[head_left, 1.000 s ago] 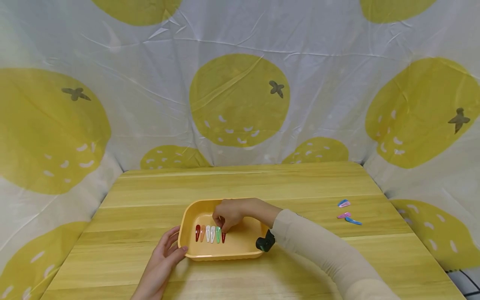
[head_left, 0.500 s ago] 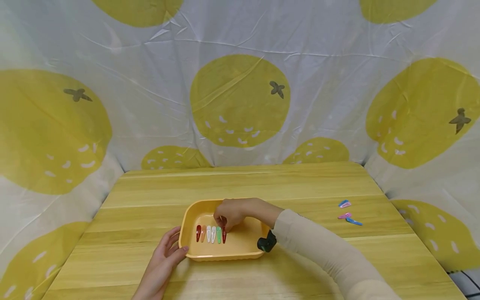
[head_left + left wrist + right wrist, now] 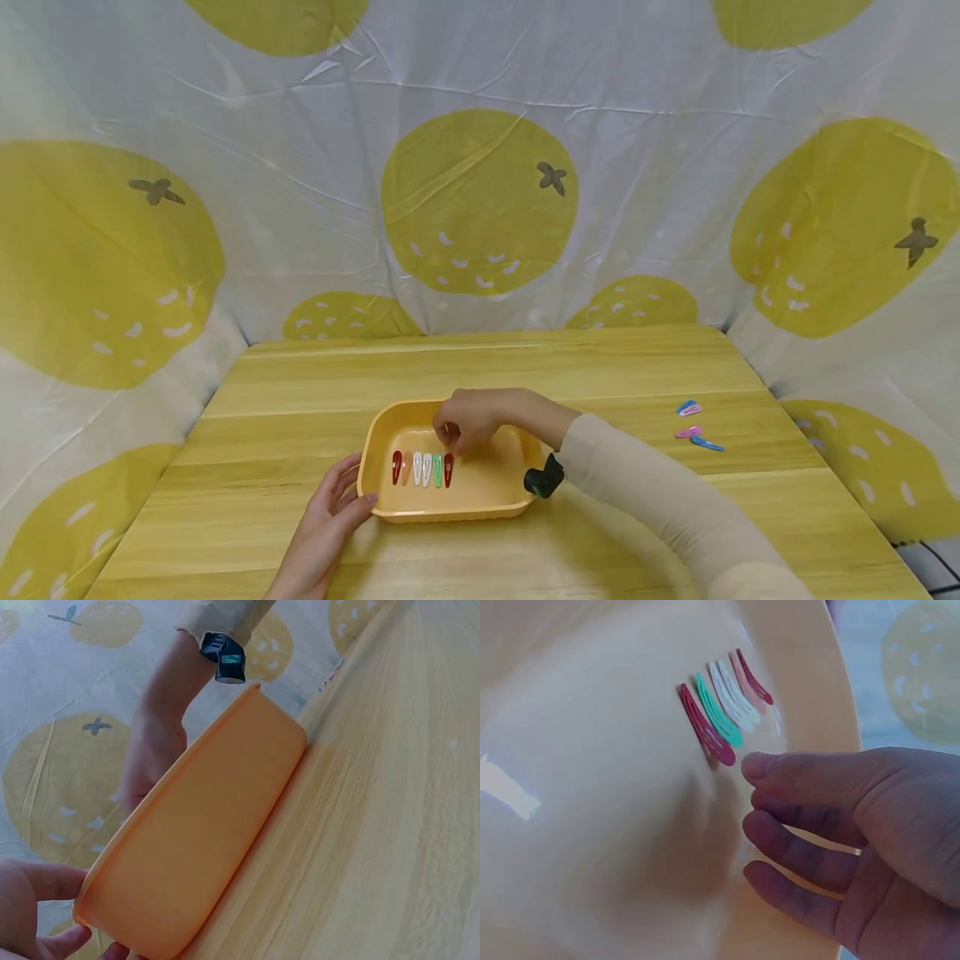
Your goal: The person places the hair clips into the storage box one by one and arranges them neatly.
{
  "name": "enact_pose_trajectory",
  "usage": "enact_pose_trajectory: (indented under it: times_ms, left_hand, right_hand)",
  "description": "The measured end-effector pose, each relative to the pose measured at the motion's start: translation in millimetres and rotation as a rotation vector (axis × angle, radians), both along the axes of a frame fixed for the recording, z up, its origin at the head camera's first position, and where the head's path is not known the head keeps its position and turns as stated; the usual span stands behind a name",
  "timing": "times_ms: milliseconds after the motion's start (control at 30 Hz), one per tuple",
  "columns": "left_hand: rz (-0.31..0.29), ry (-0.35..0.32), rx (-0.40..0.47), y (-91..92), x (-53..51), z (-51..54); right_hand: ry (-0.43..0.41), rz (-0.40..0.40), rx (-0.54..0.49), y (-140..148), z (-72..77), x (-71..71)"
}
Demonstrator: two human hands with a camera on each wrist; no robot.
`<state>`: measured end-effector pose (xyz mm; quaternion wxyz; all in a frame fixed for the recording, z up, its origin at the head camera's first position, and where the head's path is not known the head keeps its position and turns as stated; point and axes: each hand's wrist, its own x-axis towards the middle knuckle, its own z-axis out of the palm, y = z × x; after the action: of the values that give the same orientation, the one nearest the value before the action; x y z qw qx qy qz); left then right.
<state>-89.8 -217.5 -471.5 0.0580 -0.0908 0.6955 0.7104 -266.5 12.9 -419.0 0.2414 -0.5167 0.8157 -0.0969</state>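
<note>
An orange-yellow tray [image 3: 480, 500] holds a row of hair clips: dark red [image 3: 397, 467], orange [image 3: 407, 467], two white [image 3: 422, 469], green [image 3: 438, 470] and another dark red [image 3: 448, 470] at the right end. My left hand [image 3: 326, 521] grips the tray's left end, thumb on the rim; the left wrist view shows fingers against its wall [image 3: 187, 825]. Over the tray, my right hand [image 3: 472, 419] hovers just behind the right-end red clip. In the right wrist view, that hand [image 3: 855, 832] holds nothing, its fingers loosely bent beside the red clip [image 3: 705, 727].
Blue and pink clips lie on the wooden table [image 3: 600, 367] at the right, in two small groups [image 3: 688, 407] [image 3: 707, 443]. A dark wrist device [image 3: 543, 477] sits over the tray's right end. Fruit-patterned cloth [image 3: 645, 183] hangs behind the table.
My right hand has let go of the right-end red clip and moved slightly up and to the right. My left hand stays on the tray.
</note>
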Motion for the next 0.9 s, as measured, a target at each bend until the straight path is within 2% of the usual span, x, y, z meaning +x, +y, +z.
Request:
enact_pose_trajectory:
  times_ms: [900]
  left_hand:
    - [0.005,0.027,0.001,2.1,1.7,-3.8]
  right_hand:
    - [-0.040,-0.053,-0.036,33,24.1,1.7]
